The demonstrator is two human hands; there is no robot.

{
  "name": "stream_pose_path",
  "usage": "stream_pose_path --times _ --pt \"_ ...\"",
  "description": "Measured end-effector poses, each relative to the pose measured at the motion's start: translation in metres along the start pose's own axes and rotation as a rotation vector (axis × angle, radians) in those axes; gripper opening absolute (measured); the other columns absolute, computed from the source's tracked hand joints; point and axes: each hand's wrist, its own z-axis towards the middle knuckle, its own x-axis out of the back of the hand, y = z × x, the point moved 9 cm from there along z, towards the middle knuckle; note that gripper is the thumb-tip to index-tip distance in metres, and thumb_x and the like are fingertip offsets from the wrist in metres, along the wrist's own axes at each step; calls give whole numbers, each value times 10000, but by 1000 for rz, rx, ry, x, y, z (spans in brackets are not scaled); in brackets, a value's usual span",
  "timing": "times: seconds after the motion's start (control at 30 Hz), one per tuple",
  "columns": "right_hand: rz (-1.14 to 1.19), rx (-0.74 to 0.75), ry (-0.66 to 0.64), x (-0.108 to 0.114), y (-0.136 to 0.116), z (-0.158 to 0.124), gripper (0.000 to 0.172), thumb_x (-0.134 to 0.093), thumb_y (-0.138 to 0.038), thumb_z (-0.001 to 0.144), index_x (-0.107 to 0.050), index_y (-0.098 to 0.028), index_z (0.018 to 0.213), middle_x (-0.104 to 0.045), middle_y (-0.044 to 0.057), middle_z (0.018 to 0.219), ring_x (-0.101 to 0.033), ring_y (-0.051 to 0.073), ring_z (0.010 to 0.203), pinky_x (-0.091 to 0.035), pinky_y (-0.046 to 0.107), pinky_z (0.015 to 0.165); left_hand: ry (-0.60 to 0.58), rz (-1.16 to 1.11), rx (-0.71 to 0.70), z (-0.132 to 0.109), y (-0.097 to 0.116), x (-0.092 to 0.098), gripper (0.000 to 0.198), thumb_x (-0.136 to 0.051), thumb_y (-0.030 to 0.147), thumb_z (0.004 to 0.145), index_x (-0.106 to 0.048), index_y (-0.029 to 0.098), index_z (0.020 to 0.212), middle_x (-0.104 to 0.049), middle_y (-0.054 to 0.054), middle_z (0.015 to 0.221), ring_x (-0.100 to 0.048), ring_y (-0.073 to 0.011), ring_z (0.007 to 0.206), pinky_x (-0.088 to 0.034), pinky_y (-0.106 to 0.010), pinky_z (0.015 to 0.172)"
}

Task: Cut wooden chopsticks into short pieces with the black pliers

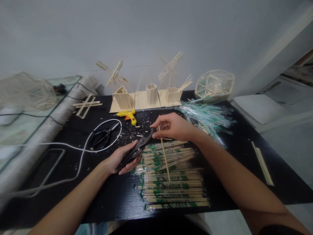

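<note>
One white cable (83,150) loops across the left of the black table (114,200), curling about the pliers (106,135) that lie there. Next comes my left hand (119,159), closed around the handles of the black cutters (140,143); their long axis slants from near left to far right, so the handles sit in my palm and the head points away toward my other hand. Beyond them, on the far side, the yellow glue gun (129,114) rests untouched. Just right of the cutters' tip hangs the wooden stick (166,160), its upper end pinched between thumb and forefinger of my right hand (174,127). The stick's long axis runs from that far, pinched end down toward me, leaning slightly right, so it crosses the line of the cutters steeply. My right fingertips are right at the cutters' tip; whether they touch it, and whether the jaws stand apart, I cannot tell. The right hand is the nearer one to the stick; the left reaches it only through the tool. Below the stick's free end lie the wrapped chopsticks (182,196), and farther right, on the far side, the heaped clear wrappers (211,114).
</note>
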Motion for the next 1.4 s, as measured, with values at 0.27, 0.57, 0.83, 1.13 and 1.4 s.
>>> stream_pose_path --times 0.27,0.57,0.83,1.13,1.4 --pt "-15 8 -18 -4 3 0 409 -909 -399 632 -612 -195 826 -534 -54 630 -465 107 586 -347 284 544 -28 51 39 -2 -5 -1 748 -359 686 950 -569 114 515 -431 -5 383 -366 -81 222 -220 -204 247" --pt "-231 45 65 -6 -2 -1 524 -919 -495 603 -533 -222 828 -520 -70 629 -437 111 580 -308 279 539 28 68 60 -1 -7 5 751 -340 684 950 -584 114 525 -440 -13 382 -368 -87 221 -227 -207 244" --pt "-366 53 115 -11 -7 -3 584 -895 -553 607 -470 -235 851 -507 -73 620 -437 118 576 -302 279 548 45 40 68 0 -8 7 742 -368 701 930 -593 115 534 -448 -11 383 -366 -89 216 -254 -206 235" --pt "-495 88 139 -12 -12 -4 530 -840 -561 672 -490 -225 885 -579 -23 718 -471 138 627 -306 289 601 46 23 58 0 -7 8 743 -345 681 949 -602 109 550 -449 -12 390 -382 -94 224 -268 -202 232" --pt "-571 146 33 -10 -23 -8 329 -792 -411 785 -600 -181 919 -600 -5 736 -514 145 655 -331 297 629 23 -10 58 0 -4 6 721 -371 681 944 -592 107 568 -450 -9 392 -372 -88 220 -264 -197 236"
